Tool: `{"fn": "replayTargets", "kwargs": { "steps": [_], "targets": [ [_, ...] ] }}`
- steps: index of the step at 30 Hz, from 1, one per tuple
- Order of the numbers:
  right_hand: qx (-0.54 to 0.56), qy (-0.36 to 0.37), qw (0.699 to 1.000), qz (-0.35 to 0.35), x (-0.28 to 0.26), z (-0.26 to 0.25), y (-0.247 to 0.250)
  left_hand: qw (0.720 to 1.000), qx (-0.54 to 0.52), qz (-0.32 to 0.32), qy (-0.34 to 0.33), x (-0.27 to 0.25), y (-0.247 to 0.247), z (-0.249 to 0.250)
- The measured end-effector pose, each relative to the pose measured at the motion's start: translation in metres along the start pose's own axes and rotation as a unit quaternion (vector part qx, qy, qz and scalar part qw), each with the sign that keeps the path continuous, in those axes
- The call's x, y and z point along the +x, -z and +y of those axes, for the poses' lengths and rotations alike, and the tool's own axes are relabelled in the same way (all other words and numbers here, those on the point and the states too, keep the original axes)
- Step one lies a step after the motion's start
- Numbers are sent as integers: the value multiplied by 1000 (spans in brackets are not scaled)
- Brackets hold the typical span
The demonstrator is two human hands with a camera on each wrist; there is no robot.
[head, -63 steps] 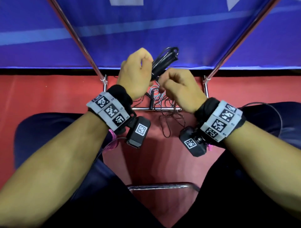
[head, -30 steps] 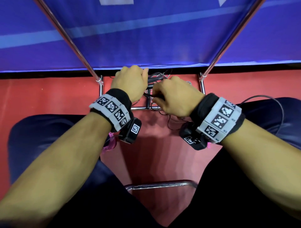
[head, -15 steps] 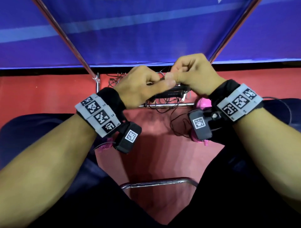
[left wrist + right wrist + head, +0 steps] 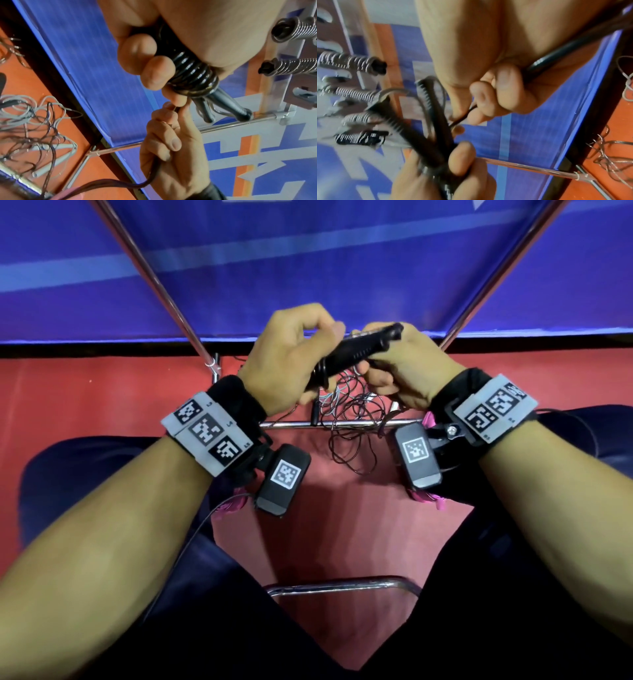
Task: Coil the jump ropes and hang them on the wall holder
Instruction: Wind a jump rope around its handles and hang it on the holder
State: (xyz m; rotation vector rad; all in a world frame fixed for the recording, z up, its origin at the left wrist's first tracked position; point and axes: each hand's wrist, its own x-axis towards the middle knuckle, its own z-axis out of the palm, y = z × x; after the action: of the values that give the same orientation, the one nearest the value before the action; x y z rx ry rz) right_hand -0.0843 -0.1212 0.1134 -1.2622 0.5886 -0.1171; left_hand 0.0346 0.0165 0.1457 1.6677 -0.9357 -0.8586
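My left hand (image 4: pixel 291 361), centre-left of the frame, clenches one black jump rope (image 4: pixel 356 350): two handles side by side, with its cord wound round them in several turns. Just right of it, my right hand (image 4: pixel 411 371) pinches that rope's free cord. Below both hands, loose ropes (image 4: pixel 352 409), too tangled to count, lie on the red floor (image 4: pixel 102 392) across a metal bar (image 4: pixel 291 424). The left wrist view shows two spring-wrapped pegs (image 4: pixel 295 28) at upper right.

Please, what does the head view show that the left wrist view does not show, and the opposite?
Only head: marker bands on both wrists, both forearms. Only left wrist: wall pegs, tight turns of black rope. Both: left hand gripping the black handles, right hand meeting it, loose ropes on the floor.
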Motion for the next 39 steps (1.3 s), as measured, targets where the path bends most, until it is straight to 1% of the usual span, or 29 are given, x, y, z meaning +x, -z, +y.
{"fn": "replayTargets", "kwargs": {
  "steps": [2,6,9,11,13,16,18,20,22,24,27,30,35,37,39],
  "targets": [
    [-33,25,999,31,2,3,-7,999,1,35,-4,4,-1,2],
    [-122,95,984,88,1,10,-19,994,45,99,14,16,2,-7],
    [-199,119,970,76,-5,14,-25,985,116,127,28,21,2,-17],
    [-251,138,955,83,-8,17,-28,979,156,130,35,22,0,-19],
    [-276,145,945,93,-7,18,-26,974,181,128,37,22,-3,-20],
    [-271,129,950,85,-4,18,-22,972,203,114,43,24,-4,-22],
    [-247,123,959,67,-3,17,-20,980,167,95,57,25,-3,-24],
    [-219,117,967,49,-2,15,-17,988,107,81,72,26,-3,-26],
    [-202,113,972,36,-1,13,-15,991,71,72,83,25,-4,-27],
    [-197,114,974,21,0,13,-15,991,84,71,76,22,-6,-27],
    [-194,113,974,-5,-1,17,-23,982,152,90,59,20,-8,-29],
    [-201,104,974,7,-2,16,-26,970,204,124,49,21,-10,-33],
    [-238,104,965,47,-3,16,-25,978,184,88,42,19,-10,-27],
    [-249,109,961,53,-4,16,-28,977,185,103,38,21,-9,-27],
    [-263,113,957,56,-5,16,-30,970,199,136,33,24,-8,-28]
  ]
}}
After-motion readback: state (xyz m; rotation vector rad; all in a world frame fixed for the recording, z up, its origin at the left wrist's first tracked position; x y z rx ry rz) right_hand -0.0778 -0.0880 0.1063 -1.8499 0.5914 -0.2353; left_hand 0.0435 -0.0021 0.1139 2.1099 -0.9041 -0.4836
